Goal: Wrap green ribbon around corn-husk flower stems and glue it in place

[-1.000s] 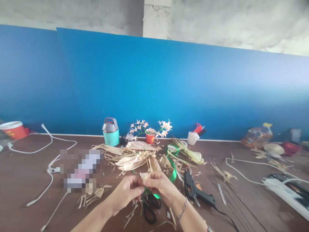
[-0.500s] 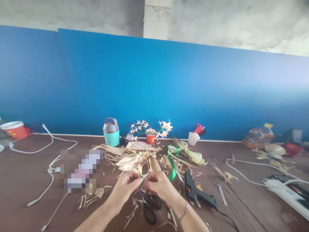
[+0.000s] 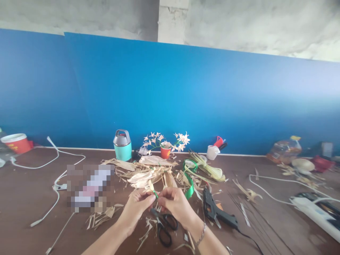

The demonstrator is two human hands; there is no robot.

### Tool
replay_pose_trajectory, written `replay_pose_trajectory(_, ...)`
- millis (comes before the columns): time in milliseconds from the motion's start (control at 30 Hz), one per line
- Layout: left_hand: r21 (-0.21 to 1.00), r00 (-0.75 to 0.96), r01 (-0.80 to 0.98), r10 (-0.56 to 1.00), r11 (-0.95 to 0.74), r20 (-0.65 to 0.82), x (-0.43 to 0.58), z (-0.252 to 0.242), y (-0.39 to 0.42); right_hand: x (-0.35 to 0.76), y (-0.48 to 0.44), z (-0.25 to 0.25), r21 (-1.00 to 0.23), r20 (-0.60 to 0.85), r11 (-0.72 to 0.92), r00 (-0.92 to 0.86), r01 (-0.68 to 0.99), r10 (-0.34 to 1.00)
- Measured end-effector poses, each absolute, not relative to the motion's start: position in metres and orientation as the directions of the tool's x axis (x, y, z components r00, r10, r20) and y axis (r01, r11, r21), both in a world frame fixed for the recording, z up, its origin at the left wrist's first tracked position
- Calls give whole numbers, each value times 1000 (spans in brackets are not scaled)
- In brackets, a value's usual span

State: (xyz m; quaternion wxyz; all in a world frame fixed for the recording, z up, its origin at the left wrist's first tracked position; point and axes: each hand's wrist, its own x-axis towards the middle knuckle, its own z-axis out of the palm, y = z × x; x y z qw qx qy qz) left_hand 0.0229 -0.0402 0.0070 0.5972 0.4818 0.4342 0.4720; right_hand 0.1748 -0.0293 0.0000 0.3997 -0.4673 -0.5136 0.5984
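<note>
Between my two hands is a small pale husk flower (image 3: pixel 151 185) with green tape (image 3: pixel 155 193) wrapped at its base. My left hand (image 3: pixel 138 204) pinches it between thumb and fingers. My right hand (image 3: pixel 175 202) is closed, its fingertips at the green end of the stem; exactly what they grip is partly hidden. Below the hands lie black scissors (image 3: pixel 160 222) on the brown table. Dry corn husks (image 3: pixel 143 179) are heaped just beyond my fingers, with a loop of green ribbon (image 3: pixel 190 191) to their right.
A black glue gun (image 3: pixel 209 205) lies right of my right hand, its cord trailing forward. Behind the husks stand a turquoise flask (image 3: pixel 123 150) and a red cup (image 3: pixel 165 152) of husk flowers. White cables (image 3: pixel 50 209) run along the left; a power strip (image 3: pixel 316 214) lies far right.
The flower has tilted slightly to the left, and my fingertips have drawn a little apart, showing more of the green stem. Everything else stays put.
</note>
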Motion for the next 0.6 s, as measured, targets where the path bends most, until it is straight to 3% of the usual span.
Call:
replay_pose_trajectory(333,978,132,-174,987,112,-89,23,0,-39,175,-32,4,-961,44,89,-173,262,984)
replay_pose_trajectory(600,830,163,-475,956,292,-243,31,-5,-39,174,-34,9,-910,103,156,-155,385,983)
